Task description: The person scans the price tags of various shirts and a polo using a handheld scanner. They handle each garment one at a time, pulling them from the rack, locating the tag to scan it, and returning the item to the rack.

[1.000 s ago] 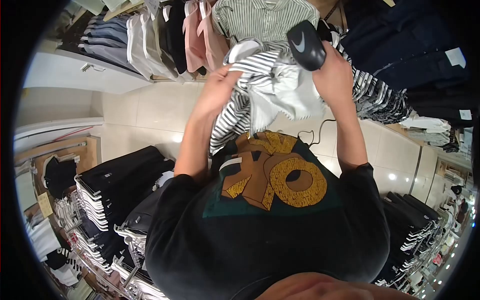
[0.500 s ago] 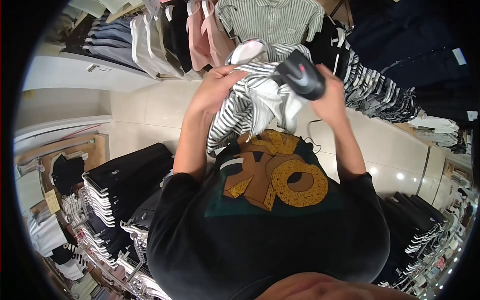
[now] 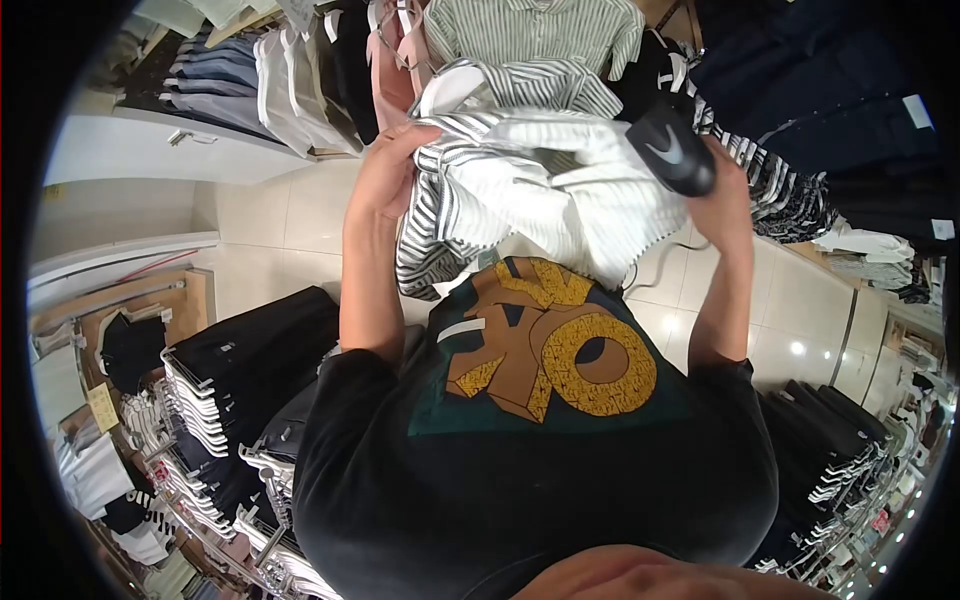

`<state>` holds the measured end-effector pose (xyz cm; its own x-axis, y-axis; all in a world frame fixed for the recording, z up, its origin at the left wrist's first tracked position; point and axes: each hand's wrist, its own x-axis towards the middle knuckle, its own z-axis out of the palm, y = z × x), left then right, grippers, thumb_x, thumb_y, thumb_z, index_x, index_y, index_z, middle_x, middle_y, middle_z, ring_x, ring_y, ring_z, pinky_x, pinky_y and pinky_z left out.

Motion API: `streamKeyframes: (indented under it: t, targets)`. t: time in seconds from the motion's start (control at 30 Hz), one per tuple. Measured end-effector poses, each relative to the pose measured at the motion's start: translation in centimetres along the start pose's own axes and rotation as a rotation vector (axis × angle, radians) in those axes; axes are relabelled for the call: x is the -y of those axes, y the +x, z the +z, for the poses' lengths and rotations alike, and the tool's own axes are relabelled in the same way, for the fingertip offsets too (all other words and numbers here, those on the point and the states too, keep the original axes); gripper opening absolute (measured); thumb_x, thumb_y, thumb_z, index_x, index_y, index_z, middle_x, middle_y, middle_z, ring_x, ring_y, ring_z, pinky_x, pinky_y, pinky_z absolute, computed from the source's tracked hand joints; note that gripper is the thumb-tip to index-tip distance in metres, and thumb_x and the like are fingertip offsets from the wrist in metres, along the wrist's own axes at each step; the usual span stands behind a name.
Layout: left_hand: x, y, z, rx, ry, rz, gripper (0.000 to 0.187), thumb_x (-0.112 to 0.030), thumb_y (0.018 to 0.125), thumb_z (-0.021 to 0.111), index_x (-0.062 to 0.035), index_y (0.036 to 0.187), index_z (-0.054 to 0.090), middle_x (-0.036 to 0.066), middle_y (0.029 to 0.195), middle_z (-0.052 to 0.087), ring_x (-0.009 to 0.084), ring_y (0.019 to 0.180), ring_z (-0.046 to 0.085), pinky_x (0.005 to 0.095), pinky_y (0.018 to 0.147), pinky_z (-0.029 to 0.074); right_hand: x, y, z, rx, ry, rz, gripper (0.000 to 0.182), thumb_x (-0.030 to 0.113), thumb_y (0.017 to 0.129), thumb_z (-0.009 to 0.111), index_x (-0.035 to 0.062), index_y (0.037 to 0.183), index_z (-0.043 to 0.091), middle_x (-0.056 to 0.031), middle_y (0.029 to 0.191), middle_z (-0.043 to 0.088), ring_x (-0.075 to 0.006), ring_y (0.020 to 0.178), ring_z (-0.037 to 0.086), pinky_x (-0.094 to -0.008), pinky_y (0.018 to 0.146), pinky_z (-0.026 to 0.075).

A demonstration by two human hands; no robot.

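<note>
- Nearest, the wearer's black T-shirt (image 3: pixel 530 490) with a large yellow-and-brown print.
- Just past the chest, a black-and-white striped garment (image 3: pixel 520 200), opened out between the hands, pale side showing, bunched, neither folded nor hung up.
- The left hand (image 3: pixel 385 170) has thumb and fingers clamped on its edge.
- The right hand (image 3: pixel 728 200) has fingers wrapped around a black scanner (image 3: pixel 672 155), held over the garment's right side; whether they also pinch cloth, I cannot tell.
- No label shows under the scanner, so whether anything has been read is unclear; the handling looks partway through.
- Beyond, a grey striped shirt (image 3: pixel 535 40) spread out, with pink garments (image 3: pixel 388 75) hanging beside it.
</note>
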<state>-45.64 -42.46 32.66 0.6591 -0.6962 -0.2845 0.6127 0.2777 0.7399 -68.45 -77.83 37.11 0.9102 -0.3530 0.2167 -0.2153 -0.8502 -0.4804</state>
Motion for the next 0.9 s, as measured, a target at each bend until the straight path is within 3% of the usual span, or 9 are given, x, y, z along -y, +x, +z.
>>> streamKeyframes:
  t: [0.07, 0.17, 0.23, 0.4, 0.53, 0.6, 0.77, 0.83, 0.9]
  targets:
    - [0.3, 0.4, 0.0, -0.005, 0.003, -0.006, 0.023, -0.004, 0.097, 0.064, 0.0099, 0.113, 0.071, 0.018, 0.108, 0.077, 0.0243, 0.096, 0.076, 0.0371, 0.089, 0.061, 0.4, -0.5, 1.2, -0.089, -0.058, -0.142, 0.048, 0.003, 0.082, 0.084, -0.0027, 0.126, 0.068, -0.0108, 0.117, 0.076, -0.0189, 0.102, 0.072, -0.0346, 0.093, 0.054]
    - [0.6, 0.3, 1.4, -0.007, 0.000, -0.021, 0.029, -0.007, 0.099, 0.064, 0.0124, 0.120, 0.067, 0.021, 0.114, 0.075, 0.0272, 0.099, 0.076, 0.0397, 0.090, 0.062, 2.2, -2.6, 1.9, 0.161, 0.732, 0.018, 0.039, -0.003, 0.086, 0.076, -0.0032, 0.124, 0.068, -0.0140, 0.125, 0.072, -0.0199, 0.107, 0.071, -0.0352, 0.095, 0.055]
    - [0.5, 0.3, 2.9, -0.030, -0.013, -0.041, 0.030, -0.006, 0.098, 0.064, 0.0125, 0.121, 0.066, 0.021, 0.115, 0.075, 0.0279, 0.099, 0.076, 0.0403, 0.090, 0.062, 2.1, -2.2, 5.5, 0.302, 1.041, -0.145, 0.055, 0.013, 0.079, 0.087, -0.0044, 0.127, 0.068, -0.0141, 0.123, 0.075, -0.0227, 0.111, 0.072, -0.0357, 0.103, 0.052]
    - [-0.3, -1.6, 6.1, -0.010, -0.165, -0.045, 0.039, -0.006, 0.098, 0.065, 0.0113, 0.133, 0.059, 0.022, 0.122, 0.072, 0.0273, 0.106, 0.074, 0.0384, 0.093, 0.062, 4.1, -1.5, 9.7, 0.437, 0.484, -0.459, 0.058, 0.019, 0.069, 0.088, 0.0023, 0.123, 0.072, -0.0139, 0.146, 0.058, -0.0338, 0.134, 0.058, -0.0447, 0.114, 0.045]
    - [-2.3, -2.5, 4.7, -0.032, -0.416, -0.067, 0.049, -0.011, 0.096, 0.067, 0.0074, 0.141, 0.055, 0.024, 0.127, 0.070, 0.0357, 0.112, 0.072, 0.0492, 0.102, 0.058, 2.9, -3.3, 8.9, 0.550, 0.181, -0.555, 0.043, 0.014, 0.068, 0.082, -0.0009, 0.107, 0.072, -0.0138, 0.119, 0.070, -0.0338, 0.117, 0.063, -0.0438, 0.107, 0.045]
    - [-3.8, -2.8, 2.8, 0.081, -0.459, -0.005, 0.047, -0.018, 0.097, 0.065, 0.0060, 0.137, 0.057, 0.026, 0.129, 0.069, 0.0374, 0.115, 0.070, 0.0518, 0.105, 0.056, 3.2, -3.7, 5.3, 0.482, 0.199, -0.560, 0.043, 0.012, 0.067, 0.081, -0.0009, 0.106, 0.071, -0.0137, 0.114, 0.070, -0.0337, 0.111, 0.064, -0.0439, 0.104, 0.046]
    - [-6.4, -2.9, -5.4, -0.114, -0.363, 0.176, 0.032, -0.020, 0.099, 0.062, 0.0024, 0.121, 0.068, 0.022, 0.115, 0.075, 0.0363, 0.102, 0.075, 0.0506, 0.094, 0.062, 2.2, -4.5, 0.6, 0.558, 0.391, -0.481, 0.045, 0.009, 0.065, 0.081, -0.0023, 0.106, 0.071, -0.0149, 0.109, 0.070, -0.0343, 0.105, 0.066, -0.0431, 0.099, 0.050]
    - [-6.3, -3.1, -3.8, -0.105, -0.400, 0.168, 0.032, -0.020, 0.099, 0.063, 0.0021, 0.122, 0.068, 0.022, 0.115, 0.075, 0.0362, 0.102, 0.075, 0.0505, 0.094, 0.062, 2.6, -3.9, 0.3, 0.823, 0.463, -0.309, 0.048, 0.017, 0.066, 0.086, -0.0035, 0.107, 0.072, -0.0168, 0.117, 0.071, -0.0345, 0.106, 0.070, -0.0412, 0.096, 0.052]
    - [-5.8, -3.3, -1.0, -0.109, -0.479, 0.119, 0.033, -0.018, 0.098, 0.064, 0.0011, 0.124, 0.067, 0.020, 0.116, 0.075, 0.0361, 0.102, 0.074, 0.0511, 0.094, 0.062, 3.8, -3.4, 1.6, 0.764, 0.651, -0.343, 0.050, 0.018, 0.067, 0.088, -0.0038, 0.110, 0.072, -0.0175, 0.122, 0.071, -0.0328, 0.112, 0.070, -0.0418, 0.097, 0.053]
